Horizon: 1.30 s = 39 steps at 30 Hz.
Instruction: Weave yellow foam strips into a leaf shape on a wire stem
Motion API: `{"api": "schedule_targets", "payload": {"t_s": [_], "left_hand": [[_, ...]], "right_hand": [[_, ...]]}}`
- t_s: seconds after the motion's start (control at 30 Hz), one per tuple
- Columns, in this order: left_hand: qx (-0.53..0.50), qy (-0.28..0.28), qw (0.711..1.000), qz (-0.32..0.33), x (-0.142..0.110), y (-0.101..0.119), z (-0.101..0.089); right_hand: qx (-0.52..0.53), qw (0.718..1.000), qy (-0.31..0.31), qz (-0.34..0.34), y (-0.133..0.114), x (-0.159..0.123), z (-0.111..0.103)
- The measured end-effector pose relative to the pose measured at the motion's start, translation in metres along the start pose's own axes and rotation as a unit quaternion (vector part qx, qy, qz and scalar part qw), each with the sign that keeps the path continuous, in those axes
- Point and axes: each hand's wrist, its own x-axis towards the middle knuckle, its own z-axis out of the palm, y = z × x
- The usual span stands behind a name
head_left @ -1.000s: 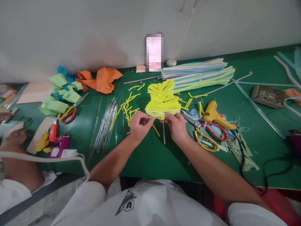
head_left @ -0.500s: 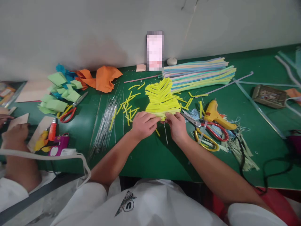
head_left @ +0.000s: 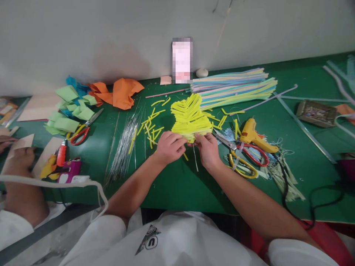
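Observation:
A leaf-shaped piece of yellow pipe cleaners [head_left: 190,118] is between my two hands over the green table [head_left: 177,184]. My left hand [head_left: 171,147] is closed on its lower left edge, fingers laid over the near strips. With thumb and fingers, my right hand [head_left: 208,149] pinches the lower right edge. From the bottom of the piece a thin wire stem [head_left: 195,159] hangs between the hands. Short cut yellow pipe cleaner pieces [head_left: 149,125] lie to the left. Just right of my right hand are scissors [head_left: 241,153] with red and yellow handles.
Behind the piece lies a bundle of pastel pipe cleaners [head_left: 235,87]. A yellow glue gun [head_left: 256,136] and tassels [head_left: 288,177] are on the right, thin wires [head_left: 124,147] on the left. A phone [head_left: 182,61] leans on the wall. A co-worker's hand [head_left: 23,159] rests at far left.
The far tip of the yellow piece has dipped slightly toward me. Both my hands keep their grip in nearly the same place.

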Motion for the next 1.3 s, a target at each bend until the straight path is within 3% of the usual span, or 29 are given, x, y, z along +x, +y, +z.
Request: {"api": "schedule_targets", "payload": {"t_s": [0.13, 0.27, 0.4, 0.5, 0.63, 0.73, 0.9, 1.1, 1.3], "left_hand": [[-0.048, 0.007, 0.999, -0.022, -0.002, -0.002, -0.001], [-0.065, 0.065, 0.995, -0.037, -0.003, -0.001, -0.004], [-0.065, 0.155, 0.973, -0.156, -0.002, 0.007, 0.000], [-0.212, 0.189, 0.913, -0.291, -0.002, 0.016, 0.008], [-0.437, 0.137, 0.782, -0.424, -0.002, 0.024, 0.014], [-0.481, 0.108, 0.740, -0.457, -0.001, 0.025, 0.013], [-0.474, 0.139, 0.735, -0.464, 0.000, 0.023, 0.012], [-0.438, 0.159, 0.759, -0.454, -0.001, 0.022, 0.012], [-0.468, 0.156, 0.745, -0.448, -0.003, 0.017, 0.016]], "right_hand": [[0.016, 1.000, -0.005, 0.013, -0.002, 0.001, -0.001], [0.015, 1.000, -0.009, 0.018, -0.002, 0.001, -0.001], [0.024, 0.999, -0.034, 0.008, -0.001, 0.002, 0.000], [0.034, 0.999, -0.032, -0.008, 0.000, 0.002, 0.001], [0.041, 0.998, -0.031, -0.028, -0.001, 0.002, 0.001], [0.048, 0.998, -0.033, -0.028, -0.001, 0.003, 0.001], [0.060, 0.997, -0.039, -0.022, 0.000, 0.004, 0.001], [0.038, 0.998, -0.041, -0.014, 0.001, 0.003, 0.001], [-0.006, 0.998, -0.049, -0.034, 0.002, 0.004, 0.000]]}}
